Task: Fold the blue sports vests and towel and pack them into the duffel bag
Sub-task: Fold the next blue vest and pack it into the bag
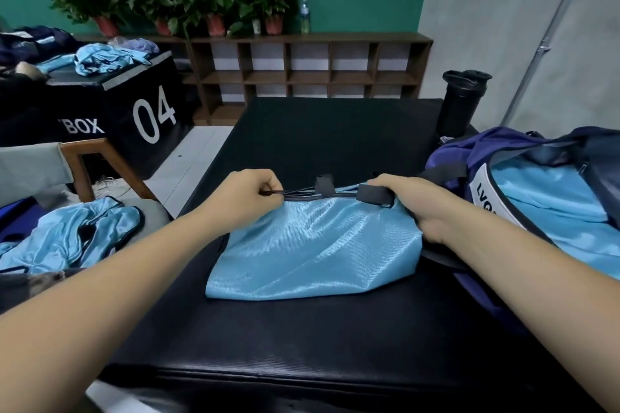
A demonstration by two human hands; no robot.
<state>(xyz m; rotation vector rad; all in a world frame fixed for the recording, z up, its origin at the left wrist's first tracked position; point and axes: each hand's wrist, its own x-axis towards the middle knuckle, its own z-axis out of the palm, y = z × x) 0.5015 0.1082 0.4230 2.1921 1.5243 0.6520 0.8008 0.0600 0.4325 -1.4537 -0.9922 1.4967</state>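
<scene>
A shiny light-blue sports vest (312,255) lies folded on the black padded box (302,339) in front of me. My left hand (248,198) pinches its black trimmed edges at the far left corner. My right hand (419,208) grips the far right corner, beside a black elastic strap. The purple duffel bag (523,157) stands open at the right, touching the vest, with light-blue fabric (550,208) inside it. More crumpled blue vests (70,235) lie on a chair at the left.
A black shaker bottle (459,104) stands behind the duffel bag. At the far left, a black box marked 04 (134,104) carries another heap of blue vests (100,59). A wooden cubby shelf (302,70) with potted plants runs along the green wall.
</scene>
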